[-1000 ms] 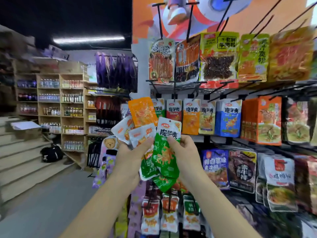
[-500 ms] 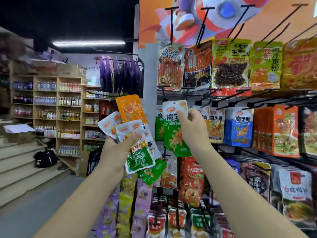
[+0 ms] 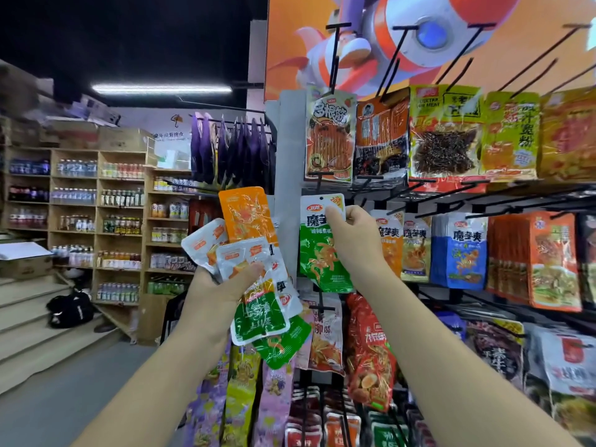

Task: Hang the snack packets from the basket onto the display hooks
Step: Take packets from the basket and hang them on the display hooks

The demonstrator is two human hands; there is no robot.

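At the display rack (image 3: 287, 150), the left hand (image 3: 219, 295) is keeping its grip around the fanned spare packets (image 3: 246, 250). The right hand (image 3: 353, 243), its grip pinching the green packet (image 3: 317, 256), is raising it from chest height toward the hook (image 3: 318, 179), so hanging looks imminent.

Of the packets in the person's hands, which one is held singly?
The green-and-white packet, pinched near its top by the right hand; the other packets are fanned together in the left hand.
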